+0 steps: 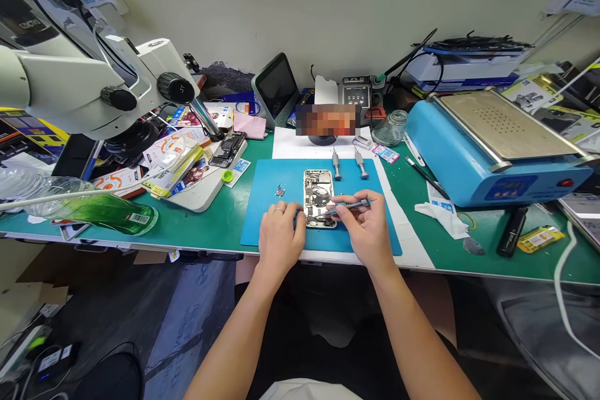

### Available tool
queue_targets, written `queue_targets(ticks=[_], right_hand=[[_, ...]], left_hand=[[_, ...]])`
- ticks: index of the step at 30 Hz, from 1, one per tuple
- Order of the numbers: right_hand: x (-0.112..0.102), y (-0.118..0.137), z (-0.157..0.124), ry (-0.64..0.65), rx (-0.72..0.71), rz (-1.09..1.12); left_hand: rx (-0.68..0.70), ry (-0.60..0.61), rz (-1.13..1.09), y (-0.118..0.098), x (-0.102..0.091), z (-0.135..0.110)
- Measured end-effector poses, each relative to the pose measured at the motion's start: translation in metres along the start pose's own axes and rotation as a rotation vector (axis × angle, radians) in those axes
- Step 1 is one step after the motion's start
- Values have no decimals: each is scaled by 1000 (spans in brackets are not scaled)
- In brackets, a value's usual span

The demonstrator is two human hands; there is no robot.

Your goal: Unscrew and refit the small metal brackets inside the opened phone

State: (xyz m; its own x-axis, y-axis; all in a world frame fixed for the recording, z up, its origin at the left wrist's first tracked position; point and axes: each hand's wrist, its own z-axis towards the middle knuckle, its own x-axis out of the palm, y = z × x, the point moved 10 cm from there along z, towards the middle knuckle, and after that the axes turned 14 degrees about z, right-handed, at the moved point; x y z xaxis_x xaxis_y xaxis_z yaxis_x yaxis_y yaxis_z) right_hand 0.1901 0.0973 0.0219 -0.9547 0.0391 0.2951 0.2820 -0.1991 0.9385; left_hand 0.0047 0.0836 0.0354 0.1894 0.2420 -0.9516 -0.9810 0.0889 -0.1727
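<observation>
Opened phone [319, 180] lay flat on blue mat [262, 178], left hand [281, 234] at its left edge, presumably bracing it (grip unclear), right hand [369, 225] pinching slim tool [359, 204] over its lower end, screwdrivers [336, 165] just beyond, probably for reach.

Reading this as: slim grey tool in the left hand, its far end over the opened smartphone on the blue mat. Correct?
Not quite, wrong hand. The head view shows the slim grey tool in the right hand, not the left hand. Its far end is over the opened smartphone on the blue mat, as you said.
</observation>
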Motion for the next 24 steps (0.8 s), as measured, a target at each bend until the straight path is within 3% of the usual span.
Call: queue_targets(ticks=[24], right_hand=[[0, 1, 0, -6, -9, 5]], left_hand=[[-14, -14, -20, 6, -1, -3]])
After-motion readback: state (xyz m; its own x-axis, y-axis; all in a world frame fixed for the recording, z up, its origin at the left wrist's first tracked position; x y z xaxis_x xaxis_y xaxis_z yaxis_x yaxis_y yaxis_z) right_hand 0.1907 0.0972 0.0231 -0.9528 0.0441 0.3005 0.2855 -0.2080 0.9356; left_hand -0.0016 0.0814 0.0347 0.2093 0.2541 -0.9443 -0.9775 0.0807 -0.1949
